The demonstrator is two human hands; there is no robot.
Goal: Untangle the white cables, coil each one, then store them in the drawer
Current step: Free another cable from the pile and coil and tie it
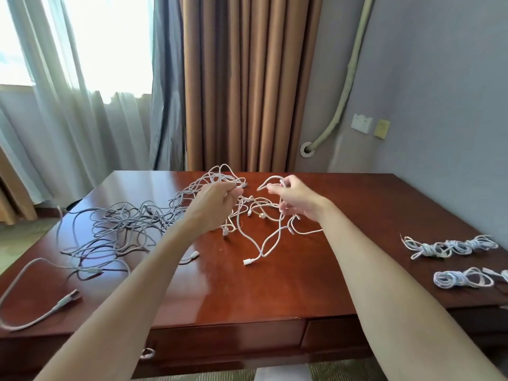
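Gleaming red-brown desk (275, 284) before brown curtains (247, 78)

We see a bright daylit scene. Light pours in from the window (82, 42) at upper left, where the panes are blown out to plain white behind the sheer curtain (68, 119). The polished desk top (275, 276) throws back a pale glare along its far left part and a softer sheen near its front edge. Shadows under the tangled cables (118, 229) are faint and short. We notice wide-angle bending: the desk edges and the brown drapes (247, 83) curve toward the frame's borders. Detail is soft throughout, and both forearms smear slightly at the bottom corners.
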